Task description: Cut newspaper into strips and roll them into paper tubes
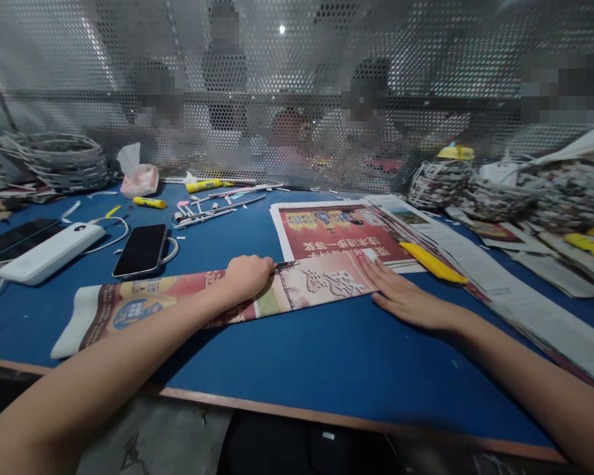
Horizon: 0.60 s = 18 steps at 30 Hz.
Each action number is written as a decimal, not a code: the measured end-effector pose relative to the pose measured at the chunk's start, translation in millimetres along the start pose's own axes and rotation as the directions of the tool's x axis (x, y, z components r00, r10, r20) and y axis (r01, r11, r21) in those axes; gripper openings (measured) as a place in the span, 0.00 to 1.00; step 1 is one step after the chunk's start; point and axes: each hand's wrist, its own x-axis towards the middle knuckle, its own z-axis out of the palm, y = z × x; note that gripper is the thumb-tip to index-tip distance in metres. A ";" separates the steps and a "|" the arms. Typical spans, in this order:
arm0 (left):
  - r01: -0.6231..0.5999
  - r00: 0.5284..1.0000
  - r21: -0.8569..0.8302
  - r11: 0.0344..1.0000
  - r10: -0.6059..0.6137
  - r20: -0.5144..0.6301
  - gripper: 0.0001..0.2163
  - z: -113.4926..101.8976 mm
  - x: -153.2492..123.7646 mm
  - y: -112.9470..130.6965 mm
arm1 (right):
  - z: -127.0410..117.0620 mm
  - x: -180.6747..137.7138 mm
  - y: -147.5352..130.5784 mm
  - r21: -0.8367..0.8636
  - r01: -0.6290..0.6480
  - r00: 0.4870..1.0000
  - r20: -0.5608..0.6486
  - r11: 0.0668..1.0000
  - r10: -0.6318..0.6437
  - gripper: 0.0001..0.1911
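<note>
A long folded sheet of newspaper [148, 303], printed in red, cream and white, lies across the blue table. My left hand [248, 276] is closed at the middle of its far edge, its curled fingers on the fold and partly hidden from view. At the paper's right end, my right hand [408, 297] lies flat and open, fingers stretched over the corner. Behind the strip is another red-printed newspaper sheet [297, 227], partly covered by it. A yellow utility knife [433, 262] rests just beyond my right hand, on a long pile of folded newspaper [515, 297].
To the left are a black phone [141, 251] and a white power bank [54, 253] with cables. Glue sticks [149, 202], a tissue pack [139, 180] and rolled paper sticks [202, 216] lie farther back. Woven paper baskets [62, 161] stand near a perforated metal screen [287, 132].
</note>
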 end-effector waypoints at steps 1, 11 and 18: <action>-0.003 1.000 -0.001 1.000 0.003 -0.001 0.17 -0.1 -0.2 0.0 | 1.0 -0.9 6.3 -0.009 -0.033 0.999 -0.007 0.999 0.033 0.39; -0.054 0.993 -0.005 0.999 0.053 -0.105 0.14 -22.9 -11.1 14.7 | -26.4 24.2 -47.3 -0.146 0.016 0.931 -0.358 0.989 -0.068 0.32; -0.112 0.977 -0.040 0.993 0.103 -0.186 0.15 -55.9 -28.0 43.1 | -59.5 51.1 -105.0 -0.243 0.039 0.840 -0.518 0.969 -0.164 0.25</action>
